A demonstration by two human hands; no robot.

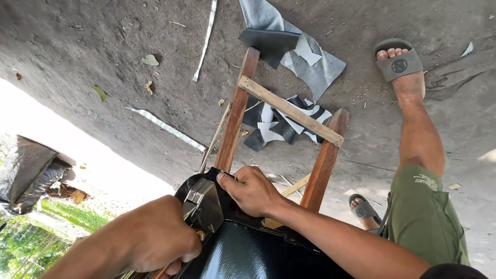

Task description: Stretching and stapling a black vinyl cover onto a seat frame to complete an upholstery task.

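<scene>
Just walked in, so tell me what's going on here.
A person is stretching black vinyl over a wooden chair frame tipped on the dirt ground. The left hand grips a staple gun against the edge; the right hand pins the vinyl down. Cut scraps lie beyond.

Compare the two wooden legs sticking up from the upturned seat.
The left leg is darker, reddish and reaches farther up; the right leg is shorter, with a rounded end. The right hand rests at the left leg's base; the right leg stands untouched. A pale crossbar joins both.
</scene>
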